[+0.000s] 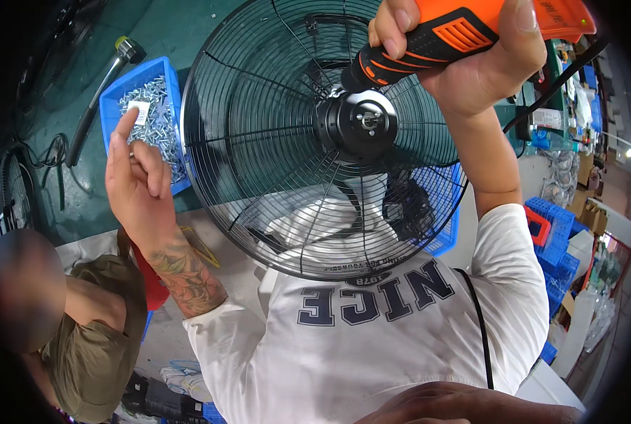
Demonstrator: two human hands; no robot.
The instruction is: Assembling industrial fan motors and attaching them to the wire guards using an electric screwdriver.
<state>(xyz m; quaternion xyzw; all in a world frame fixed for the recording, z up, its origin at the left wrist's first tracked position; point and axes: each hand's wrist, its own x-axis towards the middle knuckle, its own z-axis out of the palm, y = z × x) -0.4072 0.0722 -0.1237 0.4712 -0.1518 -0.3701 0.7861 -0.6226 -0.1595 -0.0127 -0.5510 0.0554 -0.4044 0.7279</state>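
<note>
My right hand (488, 74) grips an orange and black electric screwdriver (435, 42), its dark nose pointing down-left at the fan. The nose sits by the edge of the round black motor housing (358, 126) in the middle of a black wire fan guard (259, 162). Over a blue bin (110, 120) of loose silver screws (161, 95), my left hand (142, 180) stretches its index finger toward a small white label (138, 113). The other fingers of that hand are bent, and nothing shows in them. Whatever sits at the screwdriver's tip is hidden.
Left of the bin, a mallet (103, 88) with a yellow-and-black head lies on the green table (181, 28). A black cord (563, 85) hangs from the screwdriver. Another person (96, 339) sits at the lower left. Blue crates (556, 233) stand at the right.
</note>
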